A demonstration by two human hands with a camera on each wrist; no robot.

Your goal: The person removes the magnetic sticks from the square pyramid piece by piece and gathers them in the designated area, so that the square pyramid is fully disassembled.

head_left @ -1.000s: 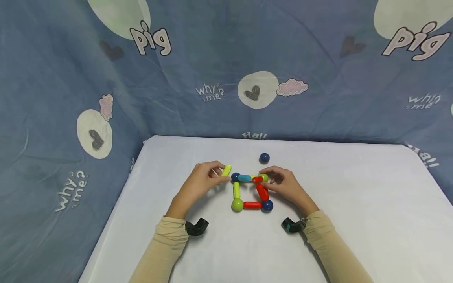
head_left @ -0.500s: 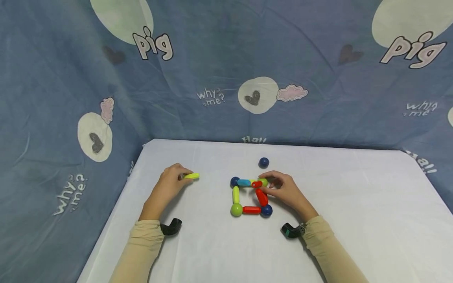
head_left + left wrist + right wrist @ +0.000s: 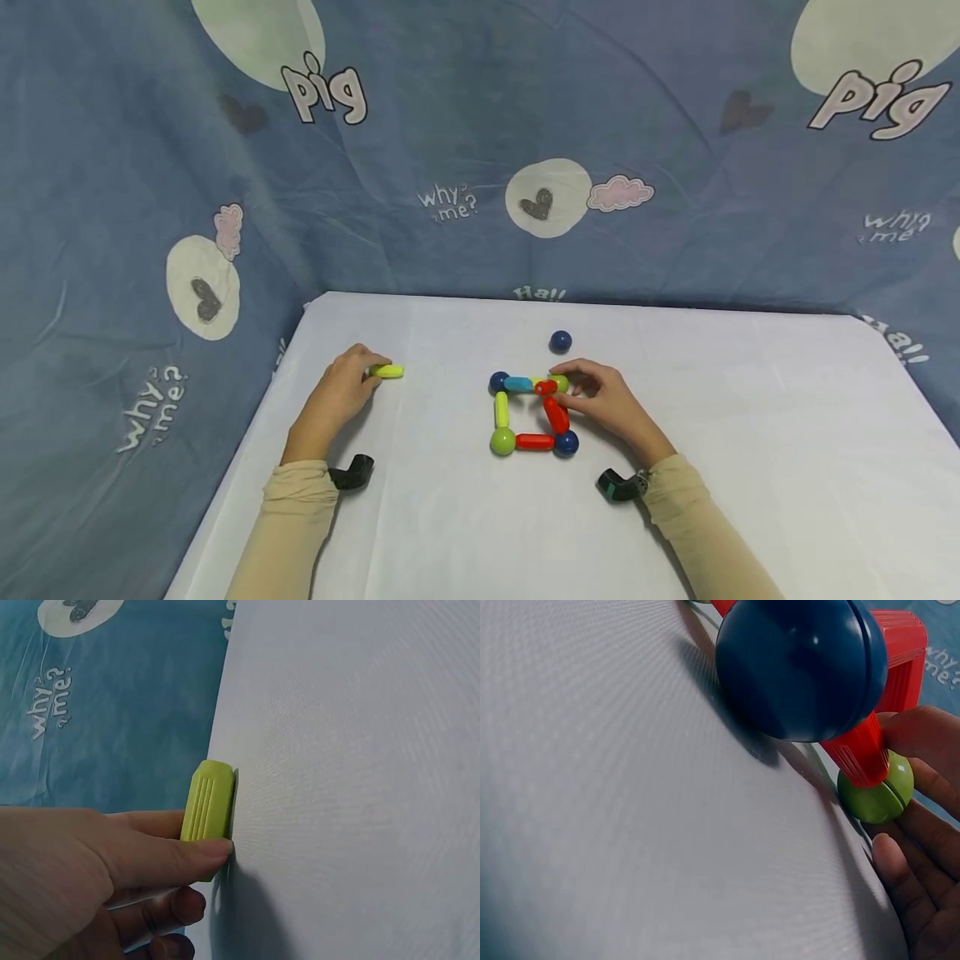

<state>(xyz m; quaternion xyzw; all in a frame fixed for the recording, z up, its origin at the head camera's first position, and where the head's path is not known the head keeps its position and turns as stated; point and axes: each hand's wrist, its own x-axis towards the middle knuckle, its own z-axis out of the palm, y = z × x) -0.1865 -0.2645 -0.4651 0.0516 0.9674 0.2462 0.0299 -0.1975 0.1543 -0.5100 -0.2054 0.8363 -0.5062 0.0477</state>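
My left hand [image 3: 341, 392] pinches a yellow-green magnetic rod [image 3: 208, 802] between thumb and fingers, close over the white table on the left. At the middle stands a four-sided frame of magnetic rods and balls. Its near side is a red rod [image 3: 535, 442] between a green ball [image 3: 503, 442] and a dark blue ball [image 3: 566, 443]. A light blue rod [image 3: 518, 383] runs from the far left blue ball [image 3: 499, 382]. My right hand [image 3: 600, 396] grips the far right corner, thumb at a red rod [image 3: 861, 754] and fingers around the green ball [image 3: 877, 796].
A loose dark blue ball [image 3: 560, 342] lies behind the frame. The white table [image 3: 750, 433] ends at a blue printed cloth [image 3: 450, 108] at the back and left. Black wrist cameras [image 3: 352, 472] jut from both sleeves.
My left hand has moved left from beside the frame with the yellow-green rod, which now points sideways. The right hand stays at the frame's far right corner.
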